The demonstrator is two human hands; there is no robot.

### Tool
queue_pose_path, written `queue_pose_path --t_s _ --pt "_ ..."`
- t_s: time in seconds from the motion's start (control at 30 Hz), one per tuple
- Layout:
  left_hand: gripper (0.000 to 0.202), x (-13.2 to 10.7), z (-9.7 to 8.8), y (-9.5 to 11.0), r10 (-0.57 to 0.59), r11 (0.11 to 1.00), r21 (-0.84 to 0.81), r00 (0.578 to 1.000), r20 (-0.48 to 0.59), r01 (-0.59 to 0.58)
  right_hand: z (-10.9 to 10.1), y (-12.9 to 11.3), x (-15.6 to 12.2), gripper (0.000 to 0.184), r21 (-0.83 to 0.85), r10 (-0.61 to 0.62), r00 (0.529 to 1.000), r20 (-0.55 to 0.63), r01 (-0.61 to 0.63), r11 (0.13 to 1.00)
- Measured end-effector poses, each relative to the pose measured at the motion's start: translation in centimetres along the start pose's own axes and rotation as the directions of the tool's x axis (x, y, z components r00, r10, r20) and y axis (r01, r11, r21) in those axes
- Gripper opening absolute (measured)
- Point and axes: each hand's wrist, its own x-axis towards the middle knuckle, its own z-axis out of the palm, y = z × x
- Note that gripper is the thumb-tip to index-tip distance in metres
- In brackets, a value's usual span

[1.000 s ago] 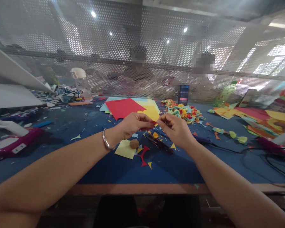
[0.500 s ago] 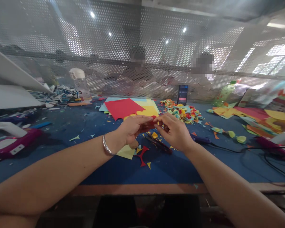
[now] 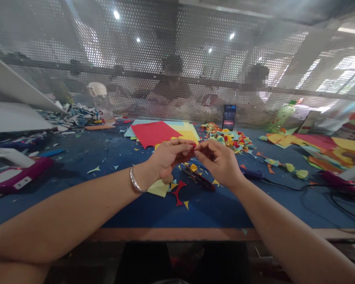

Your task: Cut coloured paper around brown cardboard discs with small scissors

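Note:
Between my fingertips is a small red paper piece (image 3: pixel 194 146), mostly covered by the fingers. My left hand (image 3: pixel 171 157) pinches it from the left, thumb and forefinger closed. From the right, my right hand (image 3: pixel 217 159) pinches at the same piece, its fingertips touching it. Below the hands lie dark-handled scissors (image 3: pixel 199 178), a small yellow paper piece (image 3: pixel 193 167) and red paper offcuts (image 3: pixel 179 193). A pale yellow sheet (image 3: pixel 158 188) sits partly under my left hand. Just beyond are a red sheet (image 3: pixel 155 132) and a yellow sheet (image 3: pixel 189 134), stacked with light blue ones.
A heap of small coloured paper pieces (image 3: pixel 230 140) lies behind my right hand, before a propped phone (image 3: pixel 228 117). At left stand a lidded bottle (image 3: pixel 102 102) and a purple device (image 3: pixel 20 175). A cable (image 3: pixel 284 186) crosses the right side. Behind is a perforated screen (image 3: pixel 195 79).
My left fingers have curled closer round the red paper piece, and my right fingertips have shifted slightly. Both hands stay over the same spot; the view has moved a little.

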Motion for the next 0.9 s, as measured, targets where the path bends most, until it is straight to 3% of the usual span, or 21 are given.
queue_pose_path --t_s 0.1,0.33,0.6,0.9 --pt "0.008 -0.26 0.12 -0.14 0.044 0.999 0.000 0.999 0.018 -0.044 0.02 -0.06 0.09 0.010 0.099 0.089 0.996 0.008 -0.090 0.991" --pt "0.005 -0.80 0.47 -0.48 0.148 0.987 0.055 0.989 0.001 -0.148 0.02 -0.17 0.23 0.014 0.175 0.161 0.987 0.011 -0.160 0.971" --pt "0.019 -0.95 0.54 -0.55 0.248 0.955 0.154 0.968 0.042 -0.252 -0.08 0.07 0.30 0.015 0.219 0.187 0.982 -0.009 -0.181 0.959" --pt "0.010 -1.07 0.53 -0.39 0.290 0.917 0.277 0.957 0.033 -0.287 0.01 0.14 0.28 0.016 0.215 0.195 0.981 -0.007 -0.189 0.958"
